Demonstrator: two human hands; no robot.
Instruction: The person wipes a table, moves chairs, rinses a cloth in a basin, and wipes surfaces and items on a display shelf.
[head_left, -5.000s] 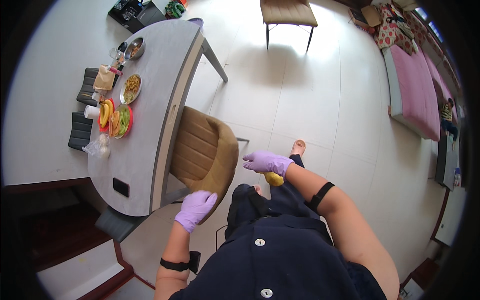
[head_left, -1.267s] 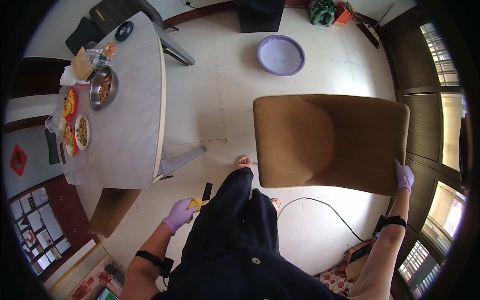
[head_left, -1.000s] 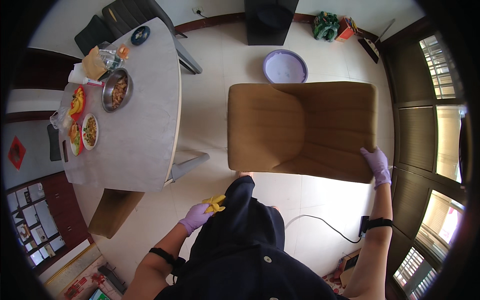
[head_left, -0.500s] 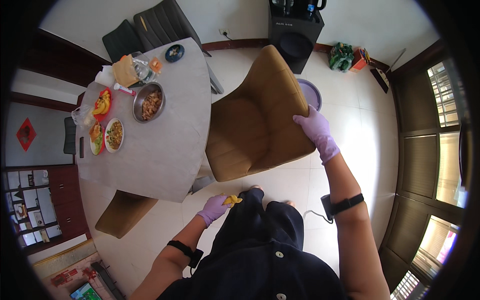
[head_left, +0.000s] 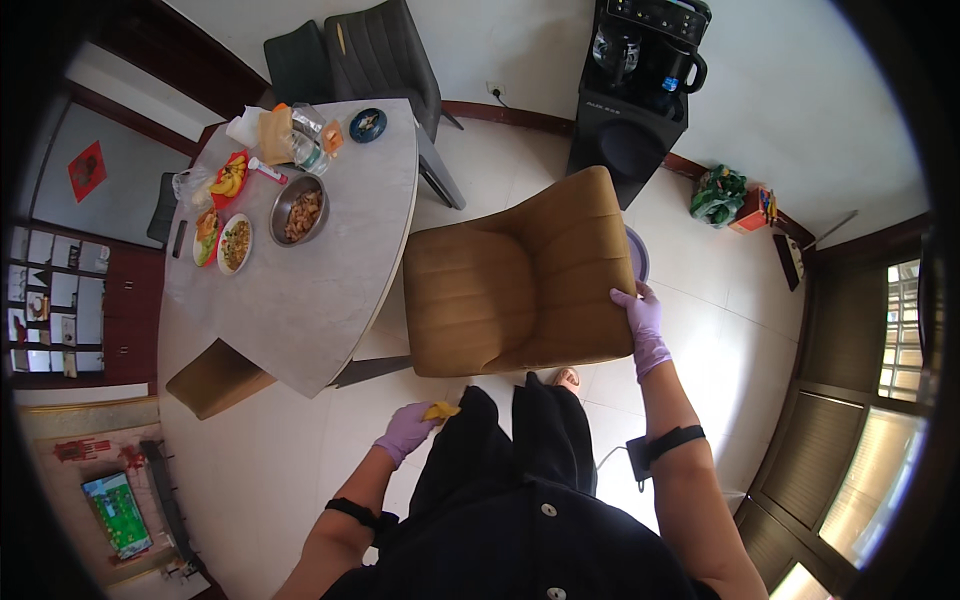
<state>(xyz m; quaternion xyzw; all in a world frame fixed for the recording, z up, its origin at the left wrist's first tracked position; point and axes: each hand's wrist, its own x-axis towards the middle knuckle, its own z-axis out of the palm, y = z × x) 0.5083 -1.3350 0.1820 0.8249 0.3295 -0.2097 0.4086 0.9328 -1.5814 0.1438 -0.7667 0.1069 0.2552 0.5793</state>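
A brown padded chair [head_left: 480, 290] stands in front of me, its seat side toward the table and its backrest to the right. My right hand [head_left: 645, 318], in a purple glove, is closed on the outer edge of the backrest, fingers behind it. My left hand [head_left: 405, 430], also in a purple glove, grips a crumpled yellow cloth [head_left: 441, 411] beside my left leg. To the left is the grey dining table [head_left: 330, 260]; the chair's seat reaches its right edge.
On the table are a metal bowl of food [head_left: 298, 210], a plate of food [head_left: 234, 245], bananas [head_left: 229, 180] and a blue dish [head_left: 367, 125]. A black drink dispenser [head_left: 625, 140] stands by the far wall. Behind the backrest is a purple basin [head_left: 637, 254]. Another brown chair [head_left: 218, 380] sits at the table's near side.
The chair has turned and come closer, its backrest swinging nearer to me with my right hand still on it. The left hand keeps the cloth and has shifted slightly left and down.
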